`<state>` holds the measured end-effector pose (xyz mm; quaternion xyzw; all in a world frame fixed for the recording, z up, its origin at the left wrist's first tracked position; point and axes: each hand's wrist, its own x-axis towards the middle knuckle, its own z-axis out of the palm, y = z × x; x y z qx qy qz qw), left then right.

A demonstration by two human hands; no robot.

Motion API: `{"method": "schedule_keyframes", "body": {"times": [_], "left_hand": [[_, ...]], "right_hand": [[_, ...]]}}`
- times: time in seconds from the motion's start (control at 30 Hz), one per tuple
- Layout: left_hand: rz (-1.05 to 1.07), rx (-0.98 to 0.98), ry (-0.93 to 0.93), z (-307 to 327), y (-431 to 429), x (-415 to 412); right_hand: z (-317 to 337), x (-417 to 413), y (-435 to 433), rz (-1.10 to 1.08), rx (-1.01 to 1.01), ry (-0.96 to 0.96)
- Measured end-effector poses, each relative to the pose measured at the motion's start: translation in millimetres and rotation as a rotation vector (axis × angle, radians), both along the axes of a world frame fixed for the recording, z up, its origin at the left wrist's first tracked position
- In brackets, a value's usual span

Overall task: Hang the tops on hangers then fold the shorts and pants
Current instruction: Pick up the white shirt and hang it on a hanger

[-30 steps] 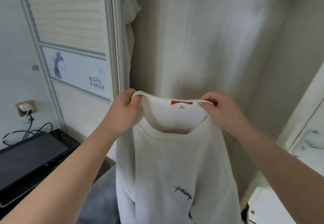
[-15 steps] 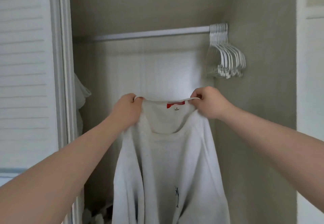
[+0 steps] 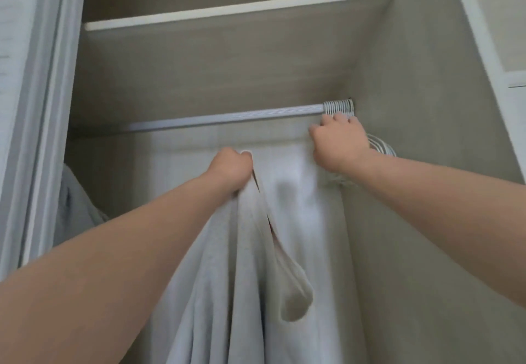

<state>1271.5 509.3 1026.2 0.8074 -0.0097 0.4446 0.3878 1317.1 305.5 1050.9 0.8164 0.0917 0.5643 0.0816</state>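
A white sweatshirt [image 3: 216, 278] hangs in front of me inside the closet. My left hand [image 3: 232, 168] grips it in a fist at the collar. The neck opening sags open lower down on the right. My right hand [image 3: 338, 144] is off the sweatshirt and up at the bunch of white hangers [image 3: 381, 147]. These hang at the right end of the rod, and my fingers curl around their necks just below the hooks. The hand hides most of the hanger bodies.
The closet rod [image 3: 222, 120] runs across under a shelf [image 3: 227, 10]. A sliding door frame [image 3: 42, 107] stands at the left, with a grey garment [image 3: 76, 207] hanging just inside it. The closet side wall [image 3: 427, 193] is close behind the hangers.
My right hand let go of the collar and rose to the hangers on the rod. The sweatshirt now hangs from my left hand alone, and my view tilted upward.
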Motion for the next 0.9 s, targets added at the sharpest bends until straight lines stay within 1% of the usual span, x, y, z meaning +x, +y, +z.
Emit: {"method": "schedule_keyframes", "body": {"times": [0.1, 0.2, 0.33, 0.53, 0.63, 0.7, 0.77, 0.9], "left_hand": [[0.018, 0.017, -0.015, 7, 0, 9], [0.067, 0.019, -0.03, 17, 8, 9], [0.1, 0.002, -0.047, 26, 19, 7], [0.148, 0.022, -0.054, 31, 24, 0], [0.128, 0.017, -0.077, 33, 20, -5], [0.103, 0.004, -0.09, 34, 18, -8], [0.09, -0.009, -0.096, 35, 15, -12], [0.06, -0.057, -0.125, 35, 8, -24]], "right_hand": [[20, 22, -8, -0.159, 0.045, 0.041], [27, 39, -15, -0.232, 0.092, 0.054], [29, 56, -23, -0.234, 0.121, 0.038], [38, 61, -34, -0.152, 0.185, -0.026], [41, 54, -37, -0.07, 0.206, -0.127], [41, 46, -37, 0.004, 0.208, -0.145], [39, 36, -35, 0.119, 0.239, -0.129], [27, 11, -33, 0.449, 0.47, -0.001]]}}
